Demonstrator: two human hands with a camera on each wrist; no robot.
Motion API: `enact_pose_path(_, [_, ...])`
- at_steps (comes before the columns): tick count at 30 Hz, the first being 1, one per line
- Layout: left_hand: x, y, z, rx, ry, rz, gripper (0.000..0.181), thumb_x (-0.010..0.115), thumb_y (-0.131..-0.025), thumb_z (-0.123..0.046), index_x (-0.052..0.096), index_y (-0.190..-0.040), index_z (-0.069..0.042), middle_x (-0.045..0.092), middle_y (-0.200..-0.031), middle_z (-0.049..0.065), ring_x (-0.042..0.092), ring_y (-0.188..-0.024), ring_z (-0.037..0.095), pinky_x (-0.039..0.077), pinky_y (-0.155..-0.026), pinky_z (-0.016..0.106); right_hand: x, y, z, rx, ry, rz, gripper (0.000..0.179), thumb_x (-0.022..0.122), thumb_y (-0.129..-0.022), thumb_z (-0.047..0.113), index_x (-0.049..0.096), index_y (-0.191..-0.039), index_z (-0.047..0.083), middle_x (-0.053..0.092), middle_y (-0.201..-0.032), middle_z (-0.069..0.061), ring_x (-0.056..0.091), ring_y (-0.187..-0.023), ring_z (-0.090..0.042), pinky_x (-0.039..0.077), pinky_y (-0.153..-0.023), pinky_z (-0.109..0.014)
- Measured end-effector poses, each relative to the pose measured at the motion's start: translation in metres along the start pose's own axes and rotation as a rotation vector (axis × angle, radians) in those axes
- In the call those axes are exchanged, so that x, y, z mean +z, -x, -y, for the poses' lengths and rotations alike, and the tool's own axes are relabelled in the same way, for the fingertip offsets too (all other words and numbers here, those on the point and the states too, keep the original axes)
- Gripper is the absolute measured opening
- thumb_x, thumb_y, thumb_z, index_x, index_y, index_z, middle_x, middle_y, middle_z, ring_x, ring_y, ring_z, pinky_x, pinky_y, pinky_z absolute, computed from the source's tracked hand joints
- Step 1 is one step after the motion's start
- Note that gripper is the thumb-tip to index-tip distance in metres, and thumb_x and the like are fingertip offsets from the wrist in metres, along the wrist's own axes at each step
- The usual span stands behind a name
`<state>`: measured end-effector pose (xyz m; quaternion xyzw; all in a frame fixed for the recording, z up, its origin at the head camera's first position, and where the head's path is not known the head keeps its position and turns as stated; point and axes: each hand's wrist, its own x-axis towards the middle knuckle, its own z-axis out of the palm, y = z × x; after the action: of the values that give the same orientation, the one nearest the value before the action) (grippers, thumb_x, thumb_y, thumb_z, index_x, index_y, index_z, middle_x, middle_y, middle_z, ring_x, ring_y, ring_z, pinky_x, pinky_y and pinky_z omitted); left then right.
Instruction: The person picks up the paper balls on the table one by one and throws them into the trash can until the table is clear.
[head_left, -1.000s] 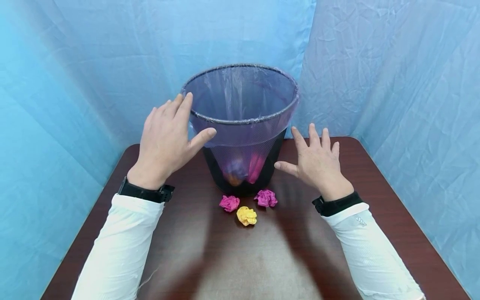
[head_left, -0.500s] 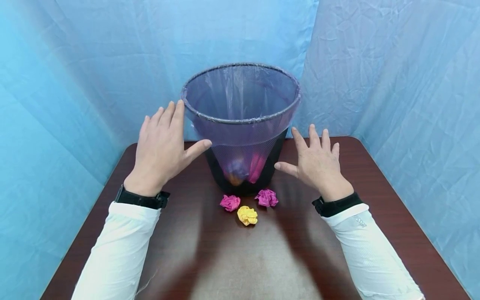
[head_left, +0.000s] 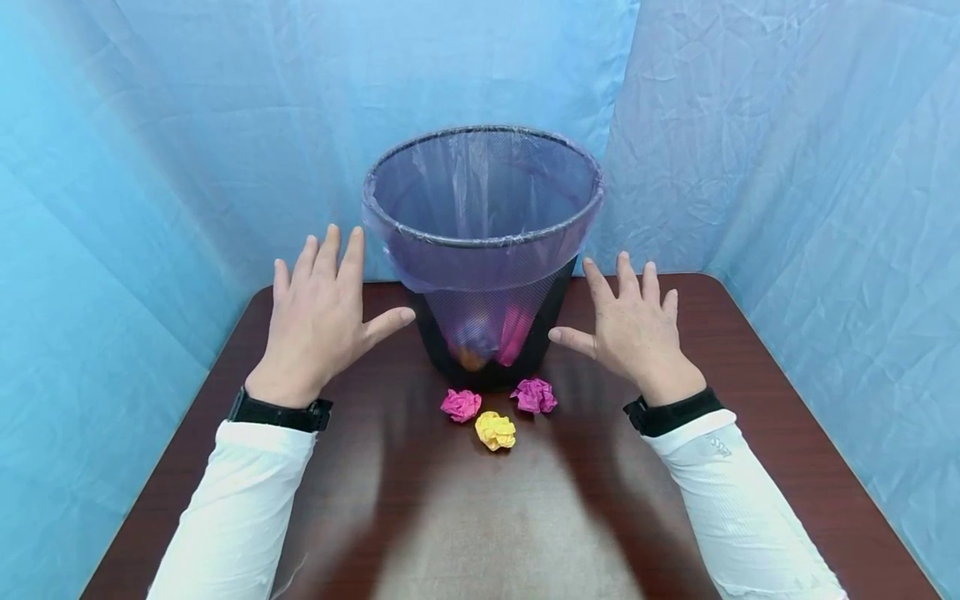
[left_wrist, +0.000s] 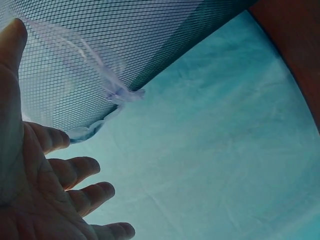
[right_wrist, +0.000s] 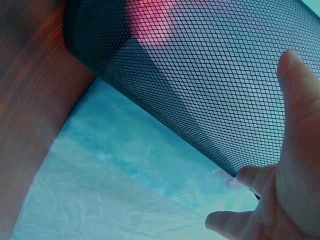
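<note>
A black mesh wastebasket (head_left: 555,304) stands upright near the back of the table, lined with a thin purple plastic bag (head_left: 480,267) folded over its rim. Pink and orange items show dimly through its lower mesh. My left hand (head_left: 311,325) hovers left of it, fingers spread and holding nothing. On the other side, my right hand (head_left: 633,329) is likewise spread, with nothing in it. In front of the basket lie a pink crumpled paper ball (head_left: 461,405), a yellow one and a purple crumpled paper ball (head_left: 535,396). The yellow paper ball (head_left: 496,431) is closest to me.
A dark reddish-brown table (head_left: 480,517) with rounded back corners carries everything. Light blue cloth (head_left: 225,100) hangs behind it and along both sides. Black bands circle both wrists, over white sleeves.
My left hand has moved from the basket's rim down and to the left, its fingers spreading further. The right hand has barely shifted. The basket and paper balls stay in place.
</note>
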<state>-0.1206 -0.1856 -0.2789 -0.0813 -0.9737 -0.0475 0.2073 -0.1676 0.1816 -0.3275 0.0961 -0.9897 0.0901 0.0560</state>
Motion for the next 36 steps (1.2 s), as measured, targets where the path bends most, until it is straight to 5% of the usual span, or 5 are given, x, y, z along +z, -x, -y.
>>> enact_pose_path(36, [0.052,0.044,0.0,-0.049,0.033,0.135,0.116,0.075,-0.081,-0.074,0.027,-0.166,-0.012,0.028,-0.167,0.029,0.022,-0.153,0.055,0.016,-0.107,0.089,0.025,0.01,0.004,-0.001,0.014,0.038,0.114,0.058,-0.082,0.087,0.015,-0.169,0.027,0.013,-0.171,-0.029,0.008,-0.154,-0.06,0.014,-0.112,-0.084])
